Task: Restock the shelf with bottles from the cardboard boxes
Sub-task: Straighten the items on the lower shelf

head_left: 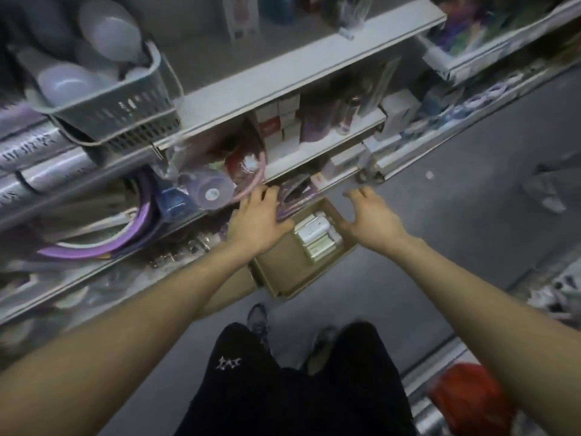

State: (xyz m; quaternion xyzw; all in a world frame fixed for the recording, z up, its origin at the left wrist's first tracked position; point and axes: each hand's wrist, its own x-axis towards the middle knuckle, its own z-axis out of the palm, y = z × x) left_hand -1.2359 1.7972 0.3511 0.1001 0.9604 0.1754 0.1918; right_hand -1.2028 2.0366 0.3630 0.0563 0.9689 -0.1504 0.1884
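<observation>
Apparently between picks: the bottles (317,239) lie packed in the box (283,278) on the floor (446,196), below the shelf (301,152). Left hand (257,217) and right hand (372,215) hover above it, fingers spread, holding nothing; next, one should reach down and grasp a bottle.

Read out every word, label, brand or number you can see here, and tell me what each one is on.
Nothing here is legible.
silver rolls: dark characters, too blurred.
red label on a white shelf box: blurred.
round sticker on a clear lid: too small.
trousers: white emblem, unreadable.
packs in the cardboard box: no readable print.
</observation>
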